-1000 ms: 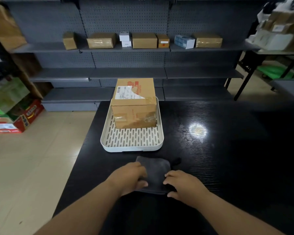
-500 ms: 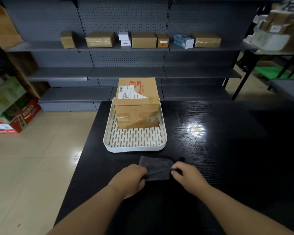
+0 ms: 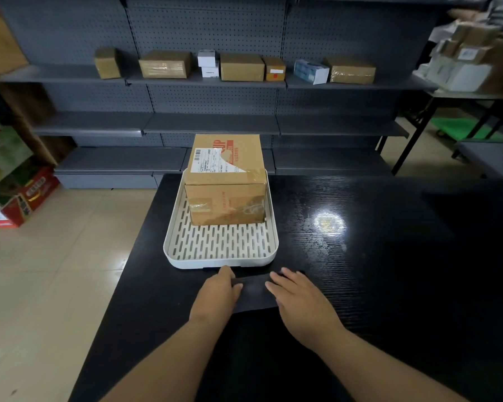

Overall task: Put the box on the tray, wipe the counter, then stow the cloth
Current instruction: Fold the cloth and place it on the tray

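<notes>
Box: the cardboard box (image 3: 226,181) sits on the far part of the tray, a shipping label on its top.
Tray: the white slotted tray (image 3: 186,261) lies on the black table (image 3: 375,256), its near half bare.
Cloth: the dark cloth (image 3: 253,291) lies folded flat on the table just in front of the tray's near rim.
Left hand: the left hand (image 3: 215,297) rests on the cloth's left edge, fingers curled over it and thumb alongside, holding the edge.
Right hand: the right hand (image 3: 299,300) lies open, palm down, fingers spread on the cloth's right side, pressing rather than gripping.
Background: grey shelves (image 3: 209,82) carry small boxes.
</notes>
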Demonstrator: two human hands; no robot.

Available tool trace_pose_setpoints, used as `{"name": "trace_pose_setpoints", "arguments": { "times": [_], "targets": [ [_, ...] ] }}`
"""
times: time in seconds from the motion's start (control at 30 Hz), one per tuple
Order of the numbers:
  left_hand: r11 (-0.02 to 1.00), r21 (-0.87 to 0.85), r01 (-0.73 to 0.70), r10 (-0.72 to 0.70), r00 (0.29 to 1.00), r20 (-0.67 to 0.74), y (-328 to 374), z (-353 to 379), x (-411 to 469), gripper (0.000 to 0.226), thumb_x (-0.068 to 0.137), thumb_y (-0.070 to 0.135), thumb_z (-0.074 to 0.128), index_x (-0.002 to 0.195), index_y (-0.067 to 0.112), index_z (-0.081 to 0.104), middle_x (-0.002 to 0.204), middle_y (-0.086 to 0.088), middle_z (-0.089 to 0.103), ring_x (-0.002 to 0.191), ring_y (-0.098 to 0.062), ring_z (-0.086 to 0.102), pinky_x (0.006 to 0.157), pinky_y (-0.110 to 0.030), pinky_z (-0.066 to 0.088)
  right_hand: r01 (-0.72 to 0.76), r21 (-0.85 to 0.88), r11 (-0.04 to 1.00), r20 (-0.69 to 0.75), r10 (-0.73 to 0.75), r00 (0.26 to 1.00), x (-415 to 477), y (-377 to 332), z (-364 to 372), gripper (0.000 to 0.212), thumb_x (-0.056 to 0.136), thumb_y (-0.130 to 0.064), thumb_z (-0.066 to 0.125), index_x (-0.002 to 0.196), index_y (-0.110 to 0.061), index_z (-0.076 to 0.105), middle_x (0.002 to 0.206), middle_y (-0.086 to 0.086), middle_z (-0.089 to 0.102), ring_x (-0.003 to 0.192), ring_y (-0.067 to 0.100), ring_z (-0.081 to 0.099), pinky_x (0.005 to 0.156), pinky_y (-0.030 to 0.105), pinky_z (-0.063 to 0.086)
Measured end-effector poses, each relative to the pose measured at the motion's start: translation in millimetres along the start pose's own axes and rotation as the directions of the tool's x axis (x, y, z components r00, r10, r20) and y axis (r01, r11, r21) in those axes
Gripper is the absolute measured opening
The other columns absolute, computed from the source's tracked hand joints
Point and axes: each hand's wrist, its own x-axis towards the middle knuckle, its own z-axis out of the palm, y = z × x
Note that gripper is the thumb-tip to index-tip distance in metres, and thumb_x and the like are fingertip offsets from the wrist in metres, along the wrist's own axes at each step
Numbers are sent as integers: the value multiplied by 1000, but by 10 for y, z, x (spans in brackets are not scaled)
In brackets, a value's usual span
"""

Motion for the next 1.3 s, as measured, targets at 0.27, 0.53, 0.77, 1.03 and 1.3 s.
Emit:
{"name": "trace_pose_setpoints", "arguments": {
  "times": [0.27,0.53,0.77,1.03,1.3],
  "targets": [
    [615,566,-549,612,785,96,-130,-56,-57,19,74,47,67,86,34,74,99,8,71,89,-11,69,71,-26,57,54,11,998,204,-55,977,13,100,-54,85,73,-51,3,142,-21,42,151,-5,36,145,20,19,112,35,4],
    [535,596,-599,497,793,351,-126,-84,-81,56,102,40,30,152,18,17,161,1,11,149,-19,1,119,-34,-1,69,-143,987,106,-54,993,58,218,32,64,38,-28,92,100,-31,74,106,-8,71,105,13,67,70,26,58],
    [571,562,-599,476,799,367,-52,-79,27,49,96,21,48,143,15,35,148,-4,35,140,-22,27,115,-34,24,111,13,994,223,-112,968,181,221,-125,47,97,-11,41,143,-15,39,142,4,44,136,20,33,104,35,39],
    [565,564,-602,683,725,89,-8,-614,109,29,71,17,72,99,17,64,98,-1,65,92,-19,64,74,-28,55,141,81,987,0,-142,990,488,109,-777,25,90,-23,50,112,-22,61,109,-6,62,100,15,56,79,28,46],
    [594,668,-448,673,732,-106,-170,-1064,543,36,50,7,84,81,15,68,81,0,68,75,-19,66,59,-27,54,145,16,989,-218,-138,966,1070,-158,-892,32,88,-17,58,121,-16,58,114,2,64,113,22,52,82,36,49]
  ]
}}
